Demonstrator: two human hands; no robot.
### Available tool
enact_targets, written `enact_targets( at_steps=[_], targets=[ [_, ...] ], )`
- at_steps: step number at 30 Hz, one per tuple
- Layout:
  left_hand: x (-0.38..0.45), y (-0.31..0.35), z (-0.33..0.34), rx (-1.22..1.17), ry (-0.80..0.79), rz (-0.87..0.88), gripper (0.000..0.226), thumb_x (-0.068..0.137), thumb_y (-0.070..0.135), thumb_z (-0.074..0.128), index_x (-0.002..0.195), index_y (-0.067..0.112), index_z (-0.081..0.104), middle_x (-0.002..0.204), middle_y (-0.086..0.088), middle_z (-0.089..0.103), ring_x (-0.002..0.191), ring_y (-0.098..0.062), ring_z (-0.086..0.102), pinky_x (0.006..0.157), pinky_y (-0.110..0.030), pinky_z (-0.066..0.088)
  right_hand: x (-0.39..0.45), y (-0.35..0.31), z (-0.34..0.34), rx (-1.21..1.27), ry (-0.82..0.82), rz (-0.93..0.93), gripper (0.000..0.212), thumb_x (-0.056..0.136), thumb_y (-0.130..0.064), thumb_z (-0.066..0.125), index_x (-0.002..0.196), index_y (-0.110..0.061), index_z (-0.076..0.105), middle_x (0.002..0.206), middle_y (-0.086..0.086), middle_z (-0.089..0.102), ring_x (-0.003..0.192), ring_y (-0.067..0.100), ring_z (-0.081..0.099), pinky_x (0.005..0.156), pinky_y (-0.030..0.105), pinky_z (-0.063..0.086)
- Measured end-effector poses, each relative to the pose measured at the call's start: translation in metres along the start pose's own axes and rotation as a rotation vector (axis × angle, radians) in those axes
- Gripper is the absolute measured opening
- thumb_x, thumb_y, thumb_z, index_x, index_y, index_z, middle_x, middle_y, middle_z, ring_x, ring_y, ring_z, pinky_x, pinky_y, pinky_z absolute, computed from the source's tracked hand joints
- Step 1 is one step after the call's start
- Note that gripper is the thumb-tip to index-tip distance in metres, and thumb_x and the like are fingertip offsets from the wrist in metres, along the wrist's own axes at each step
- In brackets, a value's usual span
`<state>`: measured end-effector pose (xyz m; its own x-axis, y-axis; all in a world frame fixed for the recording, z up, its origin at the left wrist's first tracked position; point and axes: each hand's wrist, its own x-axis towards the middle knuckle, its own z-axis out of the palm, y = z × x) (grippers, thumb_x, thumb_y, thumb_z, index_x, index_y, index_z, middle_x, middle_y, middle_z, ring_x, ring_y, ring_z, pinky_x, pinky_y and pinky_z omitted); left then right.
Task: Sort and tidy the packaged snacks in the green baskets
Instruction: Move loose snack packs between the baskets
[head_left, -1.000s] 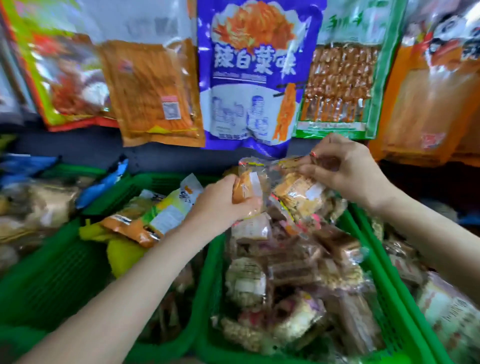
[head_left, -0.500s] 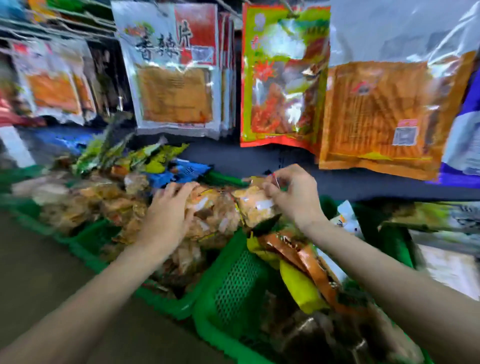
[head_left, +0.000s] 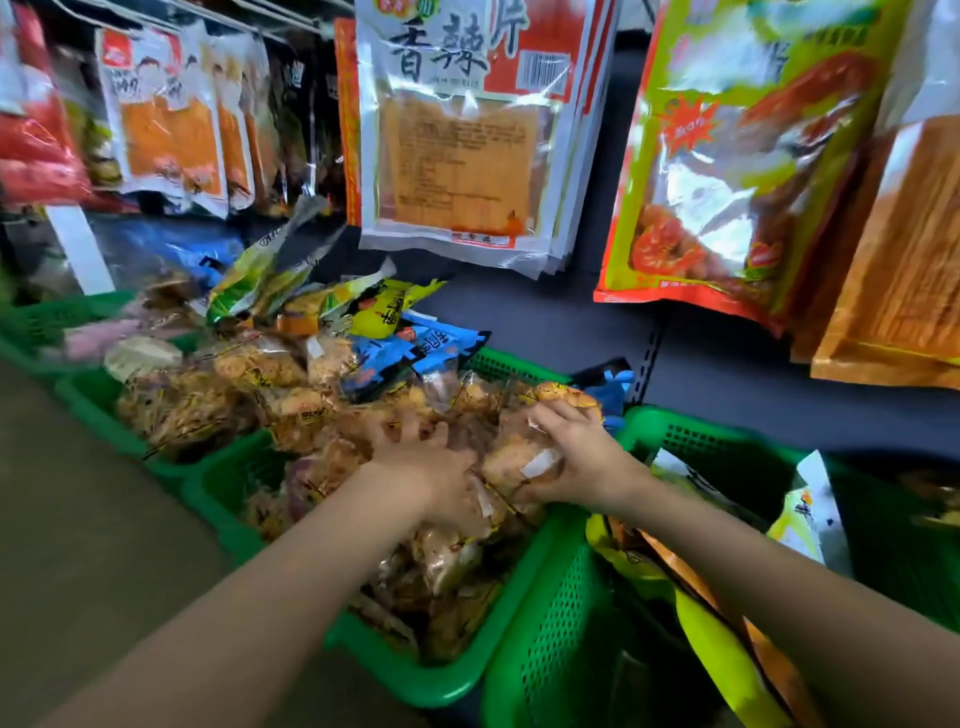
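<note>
A green basket (head_left: 447, 675) in the middle is heaped with clear-wrapped brown snack packets (head_left: 447, 561). My left hand (head_left: 421, 462) lies palm down on the heap, fingers spread and blurred. Beside it, my right hand (head_left: 582, 462) grips a clear snack packet (head_left: 519, 462) with a white label, thumb underneath, fingers curled over its top. A second green basket (head_left: 550, 639) to the right holds yellow and orange packets (head_left: 717, 639). A third green basket (head_left: 98, 405) to the left is piled with similar brown packets (head_left: 176, 410).
Large hanging snack bags (head_left: 457, 140) cover the wall above the baskets, more of them (head_left: 743, 156) at right. Blue packets (head_left: 415, 348) and yellow-green ones (head_left: 291, 291) lie at the back of the baskets. Grey floor (head_left: 78, 545) runs along the left.
The view swung left from the earlier basket. Both hands moved to the heaped middle basket and lowered onto it; my right hand still holds a packet, my left now lies flat on the pile.
</note>
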<state>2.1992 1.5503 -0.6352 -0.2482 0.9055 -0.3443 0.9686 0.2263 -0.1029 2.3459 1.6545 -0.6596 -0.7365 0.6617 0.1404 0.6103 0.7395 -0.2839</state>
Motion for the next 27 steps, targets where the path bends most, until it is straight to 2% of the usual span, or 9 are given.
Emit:
enact_targets(
  at_steps=[5,10,13,15,17,19,21,24,27],
  targets=[
    [0.001,-0.02,-0.005,0.029,-0.066,-0.024,0.088,0.076,0.066,0.058,0.147,0.037,0.014,0.158,0.006,0.002,0.144,-0.034,-0.006,0.11,-0.065,0.009,0.032,0.011,-0.02,-0.305,0.107,-0.046,0.067,0.08,-0.026,0.069,0.136,-0.017,0.033,0.142,0.005,0.027,0.121,0.037,0.033,0.103,0.041,0.032],
    [-0.013,-0.045,-0.018,0.097,-0.183,0.016,0.079,0.078,0.05,0.066,0.144,0.033,0.026,0.151,0.004,0.023,0.136,-0.022,0.029,0.109,-0.037,0.032,0.067,0.015,-0.016,-0.409,0.27,-0.056,0.067,0.085,-0.013,0.064,0.14,-0.017,0.027,0.145,0.008,0.023,0.128,0.04,0.026,0.101,0.046,0.038],
    [-0.021,-0.05,-0.02,0.128,-0.279,0.007,0.069,0.081,0.04,0.067,0.14,0.034,0.033,0.143,0.003,0.034,0.126,-0.02,0.039,0.099,-0.032,0.039,0.08,0.017,-0.001,-0.543,0.085,0.033,0.068,0.091,-0.032,0.055,0.145,-0.021,0.015,0.156,0.004,0.003,0.141,0.037,0.005,0.114,0.048,0.016],
    [-0.02,-0.05,-0.019,0.134,-0.298,-0.004,0.069,0.08,0.038,0.068,0.14,0.035,0.033,0.141,0.003,0.036,0.123,-0.021,0.042,0.097,-0.033,0.042,0.082,0.016,0.0,-0.591,-0.03,0.175,0.071,0.094,-0.047,0.043,0.148,-0.025,0.003,0.157,-0.003,-0.014,0.143,0.034,-0.013,0.114,0.055,0.001],
    [-0.018,-0.049,-0.016,0.117,-0.303,-0.004,0.071,0.079,0.04,0.068,0.14,0.035,0.033,0.142,0.002,0.036,0.123,-0.022,0.042,0.099,-0.035,0.043,0.081,0.005,-0.002,-0.624,0.008,0.166,0.07,0.096,-0.044,0.037,0.149,-0.026,-0.006,0.156,-0.001,-0.02,0.142,0.033,-0.019,0.114,0.055,-0.005],
    [-0.015,-0.047,-0.012,0.089,-0.309,0.001,0.073,0.079,0.042,0.067,0.142,0.033,0.03,0.145,0.001,0.032,0.127,-0.024,0.039,0.101,-0.037,0.04,0.075,-0.012,-0.001,-0.622,0.086,-0.063,0.069,0.096,-0.028,0.042,0.15,-0.024,-0.002,0.157,0.004,-0.014,0.144,0.029,-0.013,0.115,0.048,-0.007],
    [-0.013,-0.043,-0.009,0.061,-0.305,-0.005,0.076,0.081,0.042,0.066,0.144,0.032,0.026,0.148,0.0,0.03,0.131,-0.026,0.035,0.102,-0.038,0.036,0.069,-0.024,0.011,-0.591,0.005,-0.311,0.068,0.093,-0.015,0.045,0.15,-0.024,0.008,0.158,0.005,0.005,0.145,0.024,0.003,0.117,0.043,-0.001],
    [-0.009,-0.039,-0.001,0.047,-0.279,-0.041,0.087,0.078,0.046,0.067,0.147,0.031,0.016,0.152,0.0,0.024,0.137,-0.029,0.028,0.106,-0.043,0.033,0.068,-0.03,0.034,-0.475,-0.171,-0.203,0.068,0.094,-0.027,0.046,0.149,-0.029,0.006,0.155,0.007,0.019,0.14,0.029,0.021,0.114,0.043,0.014],
    [-0.009,-0.038,0.002,0.08,-0.246,-0.071,0.09,0.078,0.048,0.068,0.147,0.031,0.013,0.154,-0.001,0.021,0.14,-0.033,0.021,0.11,-0.048,0.029,0.07,-0.035,0.042,-0.427,-0.192,-0.049,0.072,0.09,-0.039,0.053,0.148,-0.026,0.013,0.148,0.013,0.026,0.134,0.038,0.026,0.112,0.046,0.016]
  ],
)
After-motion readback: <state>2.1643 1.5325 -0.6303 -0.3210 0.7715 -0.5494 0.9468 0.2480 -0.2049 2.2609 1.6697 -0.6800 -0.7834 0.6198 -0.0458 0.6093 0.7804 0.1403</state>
